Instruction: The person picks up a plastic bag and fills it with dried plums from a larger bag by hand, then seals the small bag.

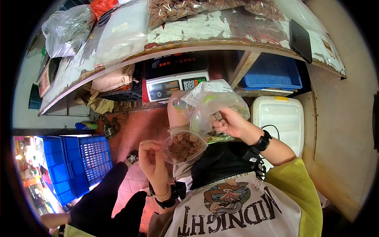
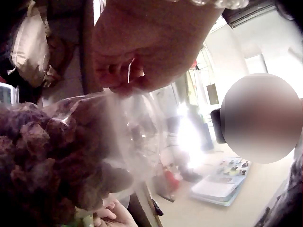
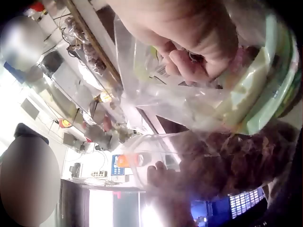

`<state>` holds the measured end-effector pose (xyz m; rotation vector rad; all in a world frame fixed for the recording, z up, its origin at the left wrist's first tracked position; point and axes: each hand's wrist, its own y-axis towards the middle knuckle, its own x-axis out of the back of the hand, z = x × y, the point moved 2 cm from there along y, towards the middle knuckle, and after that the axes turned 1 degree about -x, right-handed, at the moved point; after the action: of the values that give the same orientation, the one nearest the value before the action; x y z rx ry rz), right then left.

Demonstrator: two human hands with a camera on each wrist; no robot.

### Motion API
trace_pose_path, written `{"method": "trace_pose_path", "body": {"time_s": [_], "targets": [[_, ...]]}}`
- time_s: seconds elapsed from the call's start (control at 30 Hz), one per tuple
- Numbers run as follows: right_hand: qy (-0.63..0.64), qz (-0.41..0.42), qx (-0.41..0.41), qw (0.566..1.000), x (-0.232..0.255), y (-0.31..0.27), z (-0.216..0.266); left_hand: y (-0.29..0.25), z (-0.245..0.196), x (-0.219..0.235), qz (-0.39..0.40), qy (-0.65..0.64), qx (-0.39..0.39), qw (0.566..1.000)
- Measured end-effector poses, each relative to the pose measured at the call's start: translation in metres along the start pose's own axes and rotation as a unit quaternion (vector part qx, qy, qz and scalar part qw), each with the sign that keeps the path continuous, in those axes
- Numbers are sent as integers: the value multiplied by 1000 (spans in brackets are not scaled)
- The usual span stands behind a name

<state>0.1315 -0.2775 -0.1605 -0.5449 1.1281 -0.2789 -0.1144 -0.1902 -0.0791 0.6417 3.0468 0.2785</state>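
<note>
My left hand (image 1: 154,164) pinches the edge of a small clear bag (image 1: 202,152) filled with brown, wrinkled dried pieces (image 1: 182,147). In the left wrist view its curled fingers (image 2: 123,78) grip the plastic above the pieces (image 2: 57,156). To the right, my right hand (image 1: 237,126) is at the mouth of a larger printed clear bag (image 1: 201,118), its fingers curled round some dried pieces (image 1: 217,117). The right wrist view shows a dark bit between the curled fingers of that hand (image 3: 182,38); the larger bag partly hides its contents.
A digital scale (image 1: 173,85) sits under the worn shelf (image 1: 197,41), which holds big bags of dried pieces (image 1: 177,10) and a phone (image 1: 300,40). A white lidded box (image 1: 278,122) stands at right, blue crates (image 1: 75,166) at left. Another person's dark-clothed legs (image 1: 100,197) are nearby.
</note>
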Motion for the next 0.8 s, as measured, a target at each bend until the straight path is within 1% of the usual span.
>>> {"method": "trace_pose_path", "body": {"time_s": [0.03, 0.07, 0.13, 0.17, 0.23, 0.27, 0.3, 0.33, 0.37, 0.4, 0.43, 0.47, 0.5, 0.57, 0.7, 0.77, 0.8], "targets": [[-28, 28, -5, 999, -2, -5, 0, 0, -2, 0, -1, 0, -1, 1000], [-30, 28, -6, 999, -2, -13, 2, -1, -5, 0, 9, 9, -2, 1000], [-127, 40, 14, 991, -13, -37, 9, -3, -6, -1, 15, 18, -2, 1000], [-129, 41, 12, 991, -21, -48, 10, -4, -4, -1, 21, 5, -2, 1000], [-162, 14, 26, 986, -40, -68, 12, -6, -6, -1, 21, -6, -2, 1000], [-168, 54, 32, 984, -53, -77, 15, -5, -9, -2, 34, 13, -11, 999], [-169, 58, 29, 983, -66, -80, 14, -5, -12, -3, 48, 32, -20, 998], [-315, 89, 132, 936, -84, -80, 14, -5, -11, -4, 46, 3, -9, 999], [-449, 117, 232, 855, -101, -78, 12, -5, -11, -5, 43, 6, -11, 999], [-528, 138, 283, 789, -115, -75, 10, -5, -12, -6, 41, 6, -6, 999], [-600, 157, 331, 712, -128, -71, 9, -6, -13, -6, 38, 7, -2, 999], [-650, 158, 334, 664, -140, -69, 8, -6, -15, -6, 41, 14, 3, 999], [-714, 164, 292, 615, -152, -69, 7, -6, -14, -5, 38, 15, 1, 999], [-779, 162, 260, 547, -156, -63, -3, -7, -11, -5, 32, 12, 15, 999], [-775, 156, 273, 548, -158, -61, -9, -6, -12, -4, 32, 17, 23, 999], [-745, 184, 285, 575, -159, -63, -3, -4, -10, -4, 40, 9, 11, 999], [-746, 185, 284, 574, -158, -63, 0, -4, -9, -5, 38, 7, 10, 999]]}}
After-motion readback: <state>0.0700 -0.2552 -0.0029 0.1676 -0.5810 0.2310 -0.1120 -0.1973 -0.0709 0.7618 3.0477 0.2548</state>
